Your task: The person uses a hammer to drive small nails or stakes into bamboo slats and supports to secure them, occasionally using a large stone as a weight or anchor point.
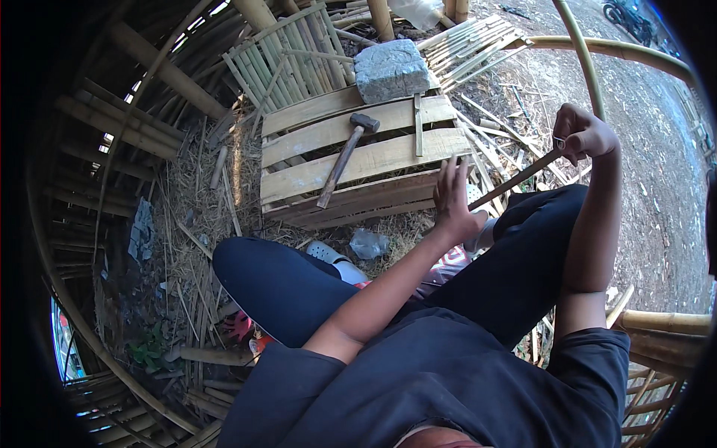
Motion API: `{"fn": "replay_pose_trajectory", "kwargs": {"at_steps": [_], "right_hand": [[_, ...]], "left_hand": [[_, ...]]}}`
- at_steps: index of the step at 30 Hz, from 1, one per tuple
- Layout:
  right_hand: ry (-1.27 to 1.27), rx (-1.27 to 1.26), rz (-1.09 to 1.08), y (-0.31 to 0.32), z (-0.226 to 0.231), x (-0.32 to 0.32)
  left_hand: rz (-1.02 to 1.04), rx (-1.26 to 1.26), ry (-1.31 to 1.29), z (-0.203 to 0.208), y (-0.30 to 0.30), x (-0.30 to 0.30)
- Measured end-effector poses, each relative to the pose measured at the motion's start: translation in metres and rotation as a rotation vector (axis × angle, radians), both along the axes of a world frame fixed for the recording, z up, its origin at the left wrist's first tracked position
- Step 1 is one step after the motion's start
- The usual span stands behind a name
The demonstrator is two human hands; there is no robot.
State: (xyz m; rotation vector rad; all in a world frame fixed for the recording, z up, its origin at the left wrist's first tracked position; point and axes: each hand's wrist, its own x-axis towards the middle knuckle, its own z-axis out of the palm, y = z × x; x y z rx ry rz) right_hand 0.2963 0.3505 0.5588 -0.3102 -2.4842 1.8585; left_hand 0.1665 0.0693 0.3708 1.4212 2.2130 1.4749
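My right hand is raised at the right with its fingers curled closed round the upper end of a slim brown stick. A small shiny bit shows at those fingers; I cannot make out what it is. The stick slants down and left over my thigh to my left hand. That hand has its fingers stretched out and apart, beside the stick's lower end and the crate's near right corner. Whether its palm touches the stick is hidden. On the slatted wooden crate lies a hammer with a dark head and wooden handle.
A grey stone block and a thin bamboo strip rest on the crate. Slatted bamboo panels stand behind it. Straw, split bamboo and a crumpled clear plastic bag litter the ground. A bamboo pole rises behind my right hand.
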Motion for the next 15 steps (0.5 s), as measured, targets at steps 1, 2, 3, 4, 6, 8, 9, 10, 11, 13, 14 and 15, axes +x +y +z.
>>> {"fn": "replay_pose_trajectory", "kwargs": {"at_steps": [1, 2, 3, 4, 6, 8, 9, 10, 11, 13, 14, 15], "right_hand": [[0.011, 0.007, 0.01, -0.002, 0.004, -0.004], [0.04, -0.056, -0.02, -0.005, 0.007, -0.006], [0.069, -0.119, -0.049, -0.005, 0.008, -0.009], [0.097, -0.183, -0.08, -0.006, 0.009, -0.012], [0.279, -0.282, 0.007, -0.001, 0.001, -0.023], [0.449, -0.412, 0.333, 0.005, 0.006, -0.042], [0.486, -0.431, 0.33, 0.001, 0.01, -0.044], [0.507, -0.434, 0.228, -0.003, 0.014, -0.043], [0.543, -0.398, 0.28, -0.003, 0.016, -0.048], [0.592, -0.399, 0.266, -0.008, 0.018, -0.053], [0.594, -0.365, 0.239, -0.01, 0.018, -0.054], [0.644, -0.216, 0.008, -0.001, 0.009, -0.051]], "left_hand": [[-0.247, 0.012, -0.045, 0.014, -0.004, -0.01], [-0.5, 0.022, -0.093, 0.027, -0.007, -0.014], [-0.497, 0.027, -0.083, 0.039, -0.011, -0.015], [-0.498, -0.121, -0.165, 0.051, -0.015, -0.013], [-0.499, -0.26, -0.239, 0.065, -0.018, -0.013], [-0.391, 0.071, -0.235, 0.073, -0.022, -0.017], [-0.353, 0.131, -0.206, 0.086, -0.026, -0.02], [-0.335, 0.25, -0.108, 0.089, -0.023, -0.028], [-0.323, 0.228, -0.088, 0.098, -0.026, -0.036], [-0.304, 0.214, -0.011, 0.12, -0.034, -0.053], [-0.296, 0.226, 0.052, 0.132, -0.038, -0.061], [-0.27, 0.154, 0.044, 0.144, -0.038, -0.067]]}}
